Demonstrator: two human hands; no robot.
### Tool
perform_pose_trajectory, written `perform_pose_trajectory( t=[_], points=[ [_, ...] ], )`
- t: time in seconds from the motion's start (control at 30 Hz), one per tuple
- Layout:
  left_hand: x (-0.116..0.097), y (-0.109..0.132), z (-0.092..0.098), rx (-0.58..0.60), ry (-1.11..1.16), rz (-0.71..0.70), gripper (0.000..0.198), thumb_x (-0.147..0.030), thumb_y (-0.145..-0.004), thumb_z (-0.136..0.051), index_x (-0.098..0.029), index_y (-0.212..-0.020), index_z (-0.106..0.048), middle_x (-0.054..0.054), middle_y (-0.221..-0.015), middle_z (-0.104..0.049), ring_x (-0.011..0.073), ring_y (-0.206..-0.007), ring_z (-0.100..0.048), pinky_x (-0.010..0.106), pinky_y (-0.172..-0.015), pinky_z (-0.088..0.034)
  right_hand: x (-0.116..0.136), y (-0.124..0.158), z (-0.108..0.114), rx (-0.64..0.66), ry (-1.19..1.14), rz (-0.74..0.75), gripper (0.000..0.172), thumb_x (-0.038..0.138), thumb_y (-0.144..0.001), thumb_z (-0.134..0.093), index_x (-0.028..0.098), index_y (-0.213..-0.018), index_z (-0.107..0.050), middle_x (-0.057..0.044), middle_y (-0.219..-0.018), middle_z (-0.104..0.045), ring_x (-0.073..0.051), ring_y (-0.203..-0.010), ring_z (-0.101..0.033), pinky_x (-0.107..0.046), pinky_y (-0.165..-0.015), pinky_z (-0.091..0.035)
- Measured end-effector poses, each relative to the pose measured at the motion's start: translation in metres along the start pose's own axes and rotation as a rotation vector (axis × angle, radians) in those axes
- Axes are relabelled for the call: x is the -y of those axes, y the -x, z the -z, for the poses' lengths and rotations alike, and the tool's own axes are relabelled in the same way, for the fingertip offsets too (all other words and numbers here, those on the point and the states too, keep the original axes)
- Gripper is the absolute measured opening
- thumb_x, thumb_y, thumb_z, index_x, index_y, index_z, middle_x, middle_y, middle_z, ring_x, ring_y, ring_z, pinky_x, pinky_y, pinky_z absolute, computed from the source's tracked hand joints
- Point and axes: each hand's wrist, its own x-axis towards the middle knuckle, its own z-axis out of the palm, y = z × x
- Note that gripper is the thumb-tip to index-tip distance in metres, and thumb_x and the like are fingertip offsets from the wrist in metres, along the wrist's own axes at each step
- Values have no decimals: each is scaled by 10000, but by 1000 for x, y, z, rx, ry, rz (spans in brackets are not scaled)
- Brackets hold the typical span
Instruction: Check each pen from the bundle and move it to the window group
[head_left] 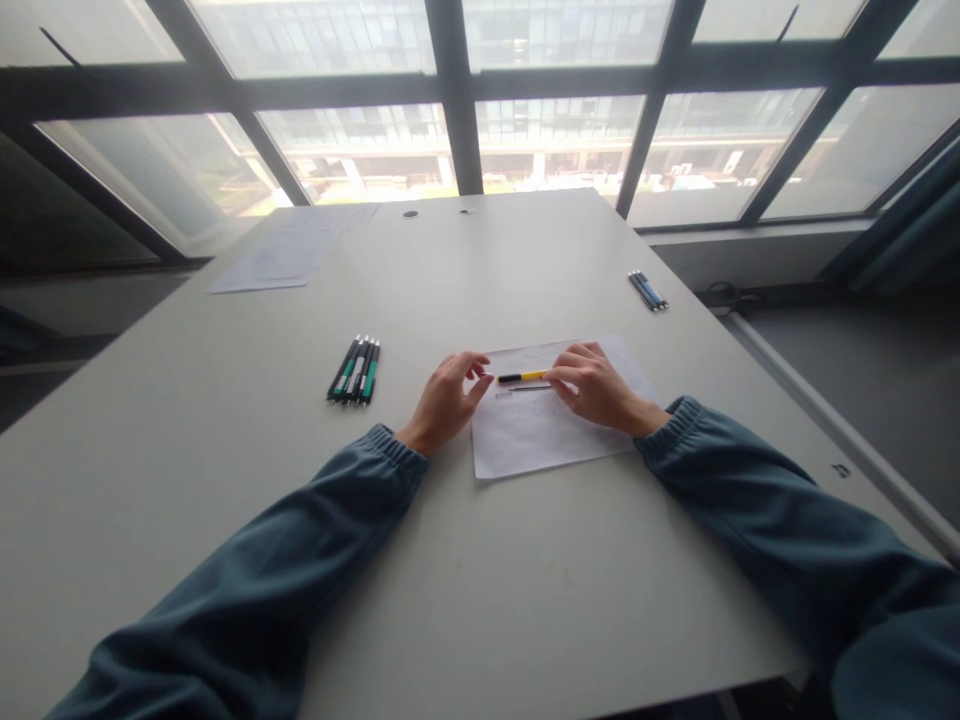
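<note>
My right hand [596,388] pinches one end of a yellow and black pen [521,377] and holds it level just above a white sheet of paper [540,430]. My left hand [446,400] sits at the pen's other end, its fingertips curled together at the black tip; I cannot tell whether they grip it. A thin dark part [529,389] lies on the sheet under the pen. Both sleeves are blue-grey.
Several green and black pens [355,370] lie side by side to the left on the grey table [465,560]. A few blue pens [648,290] lie near the right edge. More sheets of paper [289,250] lie at the far left, before large windows.
</note>
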Motion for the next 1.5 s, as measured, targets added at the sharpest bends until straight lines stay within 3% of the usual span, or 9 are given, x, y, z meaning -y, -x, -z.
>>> perform_pose_trajectory(
  t=[0.13,0.5,0.67,0.83,1.07,1.33,1.5],
  points=[
    [5,3,5,45,-49,-90,104,-270,-974,-628,-200,-933,-694,39,-920,-686,200,-901,-617,346,-851,-509,0,0,1,-10,4,4,174,121,-940,-573,201,-880,-715,-51,-858,-698,-217,-883,-567,-399,-881,-372],
    [7,4,2,102,-83,-82,209,-142,-930,-633,-210,-1110,-714,46,-1053,-723,226,-992,-618,381,-916,-535,-2,0,-2,-22,8,2,166,117,-936,-578,198,-879,-711,-49,-848,-697,-217,-881,-570,-396,-880,-385],
    [2,3,2,28,-81,-78,252,-147,-937,-599,-215,-1165,-684,59,-1122,-676,227,-1054,-613,390,-973,-523,-1,0,-2,-29,3,-7,173,114,-940,-574,200,-878,-711,-53,-855,-700,-220,-889,-575,-394,-881,-388],
    [1,1,2,-48,-63,-67,198,-148,-958,-562,-211,-1095,-690,38,-994,-681,200,-915,-620,361,-889,-525,-1,0,-2,-24,5,-17,177,124,-950,-565,199,-881,-710,-54,-862,-699,-220,-892,-570,-391,-877,-385],
    [2,0,2,-73,-52,-85,125,-243,-974,-609,-219,-1010,-725,29,-901,-656,190,-886,-608,344,-863,-504,-2,1,-4,-28,9,-38,184,132,-955,-555,199,-891,-714,-59,-860,-694,-223,-895,-561,-398,-886,-379],
    [4,3,-3,90,-50,-123,132,-351,-925,-710,-239,-896,-774,30,-808,-641,177,-789,-581,312,-757,-493,0,0,0,-1,22,-51,176,146,-947,-571,206,-861,-712,-68,-882,-686,-230,-907,-547,-399,-871,-370],
    [5,3,-3,130,-72,-112,112,-343,-897,-746,-240,-881,-788,29,-793,-650,174,-767,-585,308,-750,-491,1,-2,1,49,52,-30,177,159,-951,-584,198,-836,-713,-63,-857,-680,-224,-898,-550,-398,-865,-367]
  ],
)
